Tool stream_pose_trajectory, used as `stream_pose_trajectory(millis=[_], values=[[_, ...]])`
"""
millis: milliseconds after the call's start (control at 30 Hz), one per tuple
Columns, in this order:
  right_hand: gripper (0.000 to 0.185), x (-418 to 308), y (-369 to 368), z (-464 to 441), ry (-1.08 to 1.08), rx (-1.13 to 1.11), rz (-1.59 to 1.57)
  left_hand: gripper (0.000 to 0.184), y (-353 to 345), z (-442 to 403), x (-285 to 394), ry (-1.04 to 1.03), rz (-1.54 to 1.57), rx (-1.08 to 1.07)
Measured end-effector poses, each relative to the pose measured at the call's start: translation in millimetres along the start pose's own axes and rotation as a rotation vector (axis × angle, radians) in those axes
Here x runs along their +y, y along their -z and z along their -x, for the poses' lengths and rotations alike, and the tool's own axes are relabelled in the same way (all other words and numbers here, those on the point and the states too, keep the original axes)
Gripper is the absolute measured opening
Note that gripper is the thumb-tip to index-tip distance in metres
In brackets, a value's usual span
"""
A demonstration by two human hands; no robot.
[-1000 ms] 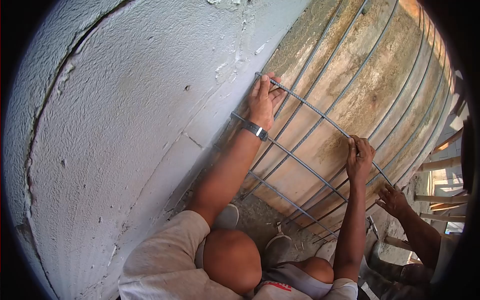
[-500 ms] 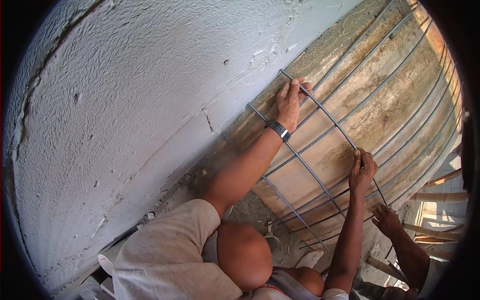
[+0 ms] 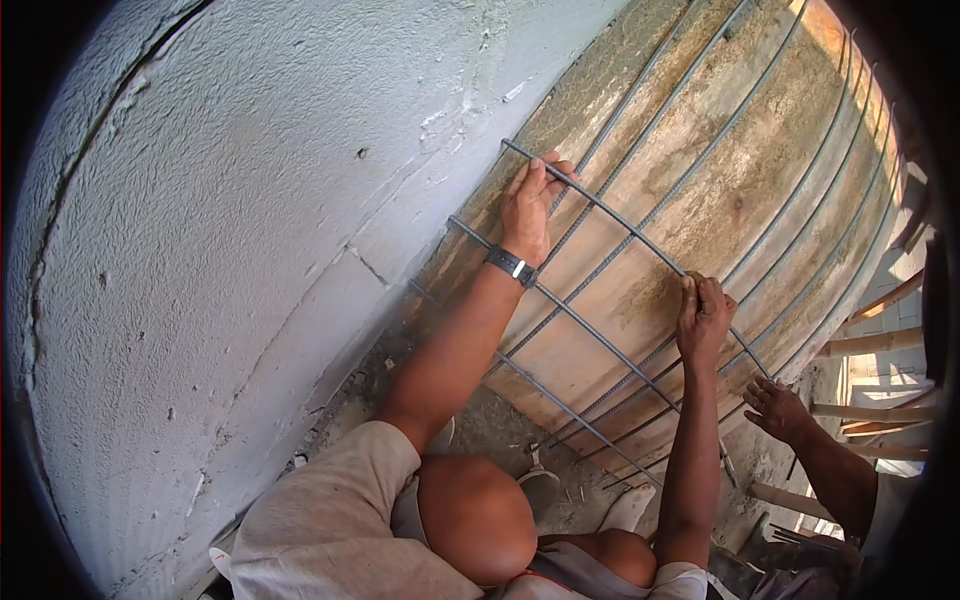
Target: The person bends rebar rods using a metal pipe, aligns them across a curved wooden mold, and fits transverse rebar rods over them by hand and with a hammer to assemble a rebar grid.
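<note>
A ribbed steel reinforcing bar [image 3: 643, 236] lies crosswise over several lengthwise bars [image 3: 715, 143] on a wooden panel [image 3: 745, 185]. My left hand [image 3: 528, 208], with a black watch [image 3: 511, 266] on its wrist, grips this crossbar near its wall-side end, thumb on top and fingers curled beneath. Farther along the same bar, my right hand [image 3: 706, 312] pinches it between thumb and fingers. Another person's hand [image 3: 778, 408] is at the bar's far right end. A second crossbar [image 3: 592, 333] and a third [image 3: 567, 411] run roughly parallel, nearer my knees.
A rough grey wall [image 3: 230, 220] rises along the left, meeting the panel's edge. My bent knee [image 3: 478, 518] is below the bars. A trowel-like tool [image 3: 538, 482] rests on the ground beside it. Wooden poles [image 3: 872, 343] stand out at the right.
The view has shifted, so the wall, panel and bars appear farther left. Both my hands keep their hold on the crossbar, and the other person's hand stays by its end.
</note>
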State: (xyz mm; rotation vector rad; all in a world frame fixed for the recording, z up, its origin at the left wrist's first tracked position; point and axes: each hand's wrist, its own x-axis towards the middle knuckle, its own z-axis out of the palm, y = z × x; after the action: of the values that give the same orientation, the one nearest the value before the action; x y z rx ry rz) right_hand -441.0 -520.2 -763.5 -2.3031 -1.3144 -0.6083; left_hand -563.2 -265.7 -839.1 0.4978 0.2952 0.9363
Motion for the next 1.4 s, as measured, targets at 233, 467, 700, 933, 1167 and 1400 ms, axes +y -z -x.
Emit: stream_pose_trajectory(millis=[233, 467, 700, 933, 1167, 1400], values=[[0.007, 1.8, -2.1, -0.2, 0.007, 0.022, -0.018, 0.048, -1.1, 6.1, 8.5, 0.057, -0.113, -0.004], [0.007, 0.0, -2.2, -0.1, -0.010, 0.008, -0.021, 0.055, -4.2, 15.5, 12.0, 0.330, 0.091, -0.059], [0.007, -0.9, -2.7, 1.1, -0.030, 0.019, -0.026, 0.052, -1.2, 14.6, 2.4, 0.311, 0.128, -0.072], [0.008, -0.4, -4.1, 3.5, -0.040, 0.017, -0.020, 0.045, -4.4, 14.1, 0.8, 0.332, 0.169, -0.044], [0.007, 1.0, -4.1, 4.6, -0.054, 0.017, -0.011, 0.045, -5.9, 12.9, -1.2, 0.339, 0.166, -0.027], [0.007, 1.6, -5.1, 4.7, -0.053, 0.014, -0.009, 0.044, -4.4, 12.1, -0.2, 0.330, 0.175, -0.039]])
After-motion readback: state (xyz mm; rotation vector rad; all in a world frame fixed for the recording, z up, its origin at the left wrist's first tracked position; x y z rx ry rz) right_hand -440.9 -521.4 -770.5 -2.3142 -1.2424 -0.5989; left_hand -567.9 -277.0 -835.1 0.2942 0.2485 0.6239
